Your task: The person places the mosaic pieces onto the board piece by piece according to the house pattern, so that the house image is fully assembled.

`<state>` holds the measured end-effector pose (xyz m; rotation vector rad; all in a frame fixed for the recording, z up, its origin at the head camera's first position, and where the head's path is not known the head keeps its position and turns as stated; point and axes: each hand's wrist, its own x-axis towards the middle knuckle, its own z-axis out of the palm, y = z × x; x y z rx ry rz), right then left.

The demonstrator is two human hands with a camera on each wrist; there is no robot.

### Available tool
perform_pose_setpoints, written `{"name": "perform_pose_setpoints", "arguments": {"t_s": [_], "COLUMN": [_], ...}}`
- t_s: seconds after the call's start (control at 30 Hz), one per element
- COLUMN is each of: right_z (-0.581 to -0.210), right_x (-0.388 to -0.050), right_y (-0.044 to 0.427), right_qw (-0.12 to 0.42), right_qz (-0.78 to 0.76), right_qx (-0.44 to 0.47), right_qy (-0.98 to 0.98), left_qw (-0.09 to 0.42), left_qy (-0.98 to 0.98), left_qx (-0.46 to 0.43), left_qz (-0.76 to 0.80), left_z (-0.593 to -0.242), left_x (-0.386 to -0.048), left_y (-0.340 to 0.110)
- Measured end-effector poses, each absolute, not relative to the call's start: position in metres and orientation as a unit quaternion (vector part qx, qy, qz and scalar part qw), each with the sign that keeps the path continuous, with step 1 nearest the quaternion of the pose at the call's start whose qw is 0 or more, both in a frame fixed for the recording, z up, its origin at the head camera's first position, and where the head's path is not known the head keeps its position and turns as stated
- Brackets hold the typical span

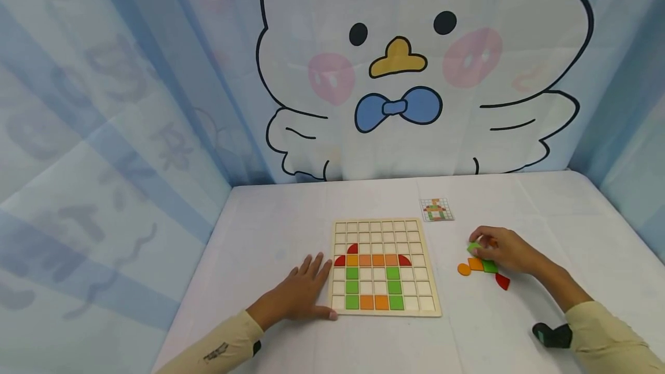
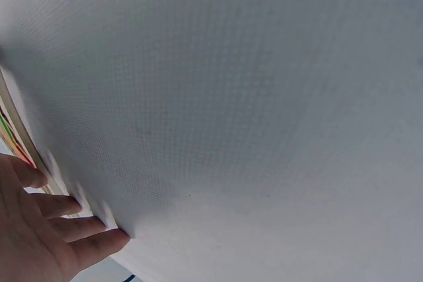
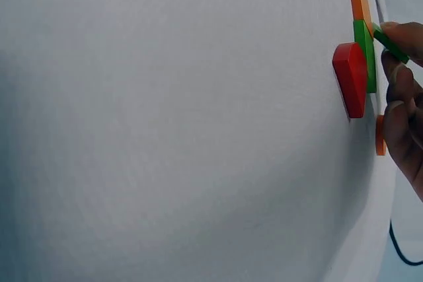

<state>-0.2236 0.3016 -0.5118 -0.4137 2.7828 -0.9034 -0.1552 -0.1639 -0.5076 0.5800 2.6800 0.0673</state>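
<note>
My left hand (image 1: 298, 293) rests beside the wooden grid board (image 1: 387, 236), its spread fingers and thumb at the left rim. Green tiles (image 1: 395, 287), orange tiles (image 1: 377, 260) and red quarter-round tiles (image 1: 353, 249) sit in the cells. To the right of the board, my right hand (image 1: 506, 249) pinches a green tile (image 3: 391, 44) between thumb and fingers. Below that hand lie an orange round tile (image 1: 464, 269), an orange square tile (image 1: 475, 264), another green tile (image 1: 489, 266) and a red quarter-round tile (image 1: 502, 281). One more orange piece (image 3: 380, 135) shows near the right fingers.
A small pattern card (image 1: 437, 209) lies beyond the board's upper right corner. White cloth covers the table (image 1: 280, 218). A curtain with a cartoon bird (image 1: 395, 149) hangs along the back edge, and pale blue curtains (image 1: 104, 160) flank the sides.
</note>
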Motion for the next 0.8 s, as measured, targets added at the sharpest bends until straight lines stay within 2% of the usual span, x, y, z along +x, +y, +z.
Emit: {"name": "perform_pose_setpoints", "arguments": {"t_s": [0.23,0.5,0.8], "right_z": [-0.504,-0.497,-0.494], "right_x": [-0.226,-0.228,-0.227], "right_y": [0.291,0.281,0.259], "right_qw": [0.118,0.1,0.116], "right_qz": [-0.313,-0.33,-0.356], "right_qx": [-0.129,-0.145,-0.152], "right_qy": [0.934,0.927,0.915], "left_qw": [0.2,0.198,0.205], "left_qy": [0.957,0.958,0.957], "left_qx": [0.209,0.207,0.202], "left_qz": [0.02,0.021,0.032], "left_z": [-0.508,-0.509,-0.509], "left_x": [-0.155,-0.156,-0.155], "left_y": [-0.164,-0.164,-0.164]}}
